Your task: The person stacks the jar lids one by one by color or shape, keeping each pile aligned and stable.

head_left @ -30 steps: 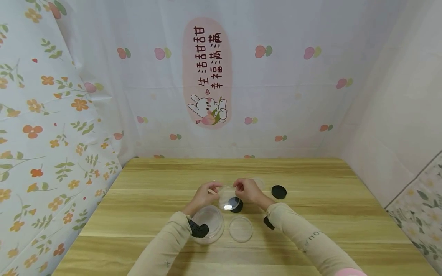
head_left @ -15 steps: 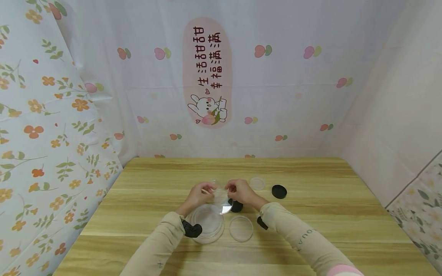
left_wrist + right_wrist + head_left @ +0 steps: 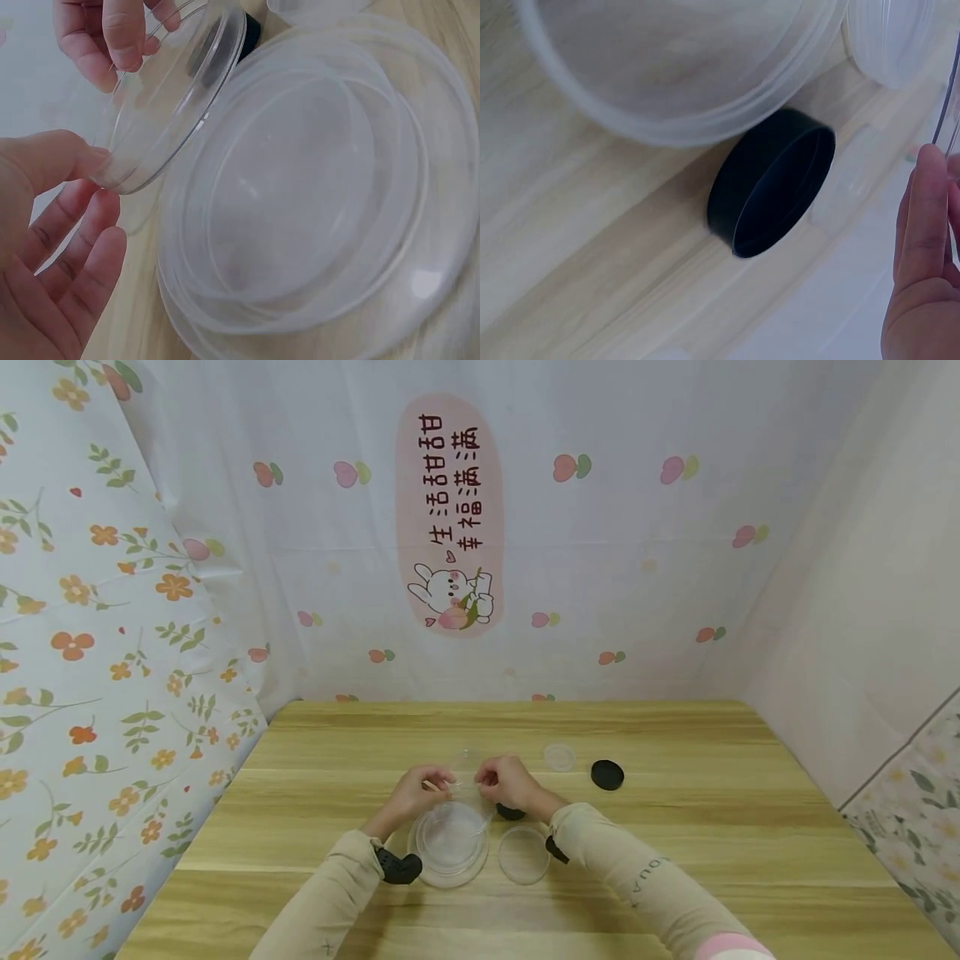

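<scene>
Between my two hands is a clear round plastic lid (image 3: 161, 97), held tilted on edge above the table. My left hand (image 3: 412, 792) pinches one side of its rim between thumb and fingers. On the opposite side, my right hand (image 3: 512, 783) grips the rim with its fingertips. Just below lies a stack of translucent round lids (image 3: 292, 195), smaller ones resting on a wider one. Beside that stack, a single clear round lid (image 3: 523, 855) lies flat. A black round lid (image 3: 772, 184) with a raised rim sits under my right hand, partly hidden in the head view.
Farther back on the wooden table (image 3: 675, 860) are a small clear lid (image 3: 559, 757) and a second black lid (image 3: 607, 774). Another faint clear piece (image 3: 467, 753) lies beyond my hands. A patterned cloth (image 3: 615, 560) hangs behind the table.
Both hands have moved left and slightly toward me with the clear lid, from over the black lid to above the edge of the stack. The lid has tilted more onto its edge.
</scene>
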Tool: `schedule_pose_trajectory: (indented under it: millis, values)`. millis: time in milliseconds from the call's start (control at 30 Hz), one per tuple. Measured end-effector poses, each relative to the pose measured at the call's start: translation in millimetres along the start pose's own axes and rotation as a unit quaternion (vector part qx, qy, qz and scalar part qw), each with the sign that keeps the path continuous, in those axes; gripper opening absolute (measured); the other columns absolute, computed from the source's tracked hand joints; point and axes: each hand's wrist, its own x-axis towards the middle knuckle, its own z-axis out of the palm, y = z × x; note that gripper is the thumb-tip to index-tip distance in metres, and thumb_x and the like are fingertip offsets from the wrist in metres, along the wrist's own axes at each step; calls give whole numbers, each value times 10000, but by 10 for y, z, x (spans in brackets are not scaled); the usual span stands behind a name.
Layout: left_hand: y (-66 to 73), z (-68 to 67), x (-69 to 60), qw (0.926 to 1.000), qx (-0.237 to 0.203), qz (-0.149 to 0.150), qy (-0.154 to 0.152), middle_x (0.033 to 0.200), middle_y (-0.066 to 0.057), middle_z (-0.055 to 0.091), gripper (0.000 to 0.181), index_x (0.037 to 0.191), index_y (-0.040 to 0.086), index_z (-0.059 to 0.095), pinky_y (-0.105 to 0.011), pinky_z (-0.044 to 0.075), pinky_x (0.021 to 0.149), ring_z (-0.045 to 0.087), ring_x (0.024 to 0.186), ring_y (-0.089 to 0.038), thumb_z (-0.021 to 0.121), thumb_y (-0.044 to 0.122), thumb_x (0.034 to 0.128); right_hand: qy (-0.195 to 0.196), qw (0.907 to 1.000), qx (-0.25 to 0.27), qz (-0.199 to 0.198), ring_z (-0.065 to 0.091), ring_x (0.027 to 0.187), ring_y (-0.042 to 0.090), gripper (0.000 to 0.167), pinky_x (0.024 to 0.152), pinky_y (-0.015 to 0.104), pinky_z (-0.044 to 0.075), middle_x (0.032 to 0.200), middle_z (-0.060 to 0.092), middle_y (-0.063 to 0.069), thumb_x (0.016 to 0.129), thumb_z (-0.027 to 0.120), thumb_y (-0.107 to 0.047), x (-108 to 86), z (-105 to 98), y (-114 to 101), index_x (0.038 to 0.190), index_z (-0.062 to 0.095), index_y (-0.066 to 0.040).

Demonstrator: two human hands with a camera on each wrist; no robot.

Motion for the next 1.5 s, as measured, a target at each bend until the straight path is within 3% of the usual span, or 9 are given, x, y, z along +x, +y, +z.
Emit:
schedule_pose_trajectory:
  millis: [300,533,600,800,1033,1167,1333,1500]
  values:
    - [-39,-85,-69,9994,209,141,-224,750,-70,580,137,898,-48,631,-239,458,606,530,720,-179,599,-34,766,-105,9998,36,-160,518,605,62,22,547,144,434,663,592,41,721,636,44,24,105,-27,739,623,44]
    - [308,-181,-255,9984,112,146,-534,761,-257,556,152,901,-167,577,-252,449,606,529,731,-310,562,-118,758,-350,9993,125,-13,493,599,51,20,541,156,435,655,569,21,716,624,47,11,183,-64,713,610,33]
    - [302,-188,-270,9982,138,81,-585,776,-264,557,155,906,-169,577,-245,443,615,528,738,-306,565,-114,761,-429,9990,104,40,497,602,53,37,542,159,438,656,568,17,720,634,46,11,207,-68,717,603,27]
    - [140,-178,-247,9977,188,-4,-654,800,-265,564,144,899,-148,595,-259,436,618,523,748,-295,575,-106,763,-588,9982,46,123,501,606,39,66,542,149,436,658,570,7,737,652,37,11,259,-53,721,600,-1]
    - [-155,-138,-172,9982,256,-6,-543,752,-126,591,144,895,-75,635,-245,448,604,526,713,-166,618,-62,753,-610,9980,-2,172,509,620,62,60,543,152,429,664,574,12,741,655,26,6,265,-48,727,602,1]
    - [-184,-130,-178,9984,224,33,-522,739,-89,585,149,892,-68,636,-231,446,595,514,692,-131,620,-55,745,-609,9979,21,240,506,621,65,63,538,150,426,664,571,14,737,659,31,3,271,-45,735,602,5]
    - [-191,-125,-191,9987,202,81,-463,742,-126,585,151,888,-90,626,-233,433,591,509,692,-140,619,-64,740,-625,9978,55,211,506,626,61,56,549,154,430,673,576,18,738,656,34,1,288,-33,744,605,15]
    - [-195,-110,-193,9988,284,-48,-387,758,-139,584,152,904,-100,617,-212,421,589,506,691,-133,612,-75,754,-624,9979,31,187,508,620,56,62,550,158,434,668,576,12,735,665,25,-6,295,-38,743,605,10]
